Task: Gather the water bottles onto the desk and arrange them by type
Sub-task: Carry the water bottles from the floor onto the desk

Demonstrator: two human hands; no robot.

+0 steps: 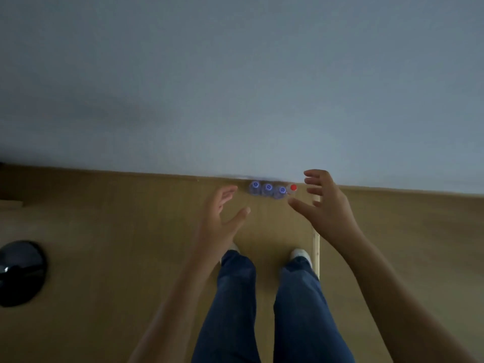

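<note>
Lower left of the frame: a dark round object [19, 272] sits on the wooden floor [117, 231] — too blurred to identify.

Centre, left of the midline: left hand [220, 213] reaches forward, fingers spread and relaxed, holding nothing. It hangs just left of the bottle row, not touching it.

Centre, where floor meets the pale wall [235, 87]: four bottles stand upright in a tight row, seen from above. Three blue-capped bottles [268, 189] side by side, then one red-capped bottle [293, 188] at the right end, just beside the last blue one. All are on the floor against the wall.

Right of centre: right hand [326, 203] — fingers spread and slightly curved, nothing grasped — hovers just right of the red cap.

Below the hands: two legs in blue jeans [264, 310], light shoes [301, 255] on the floor.
</note>
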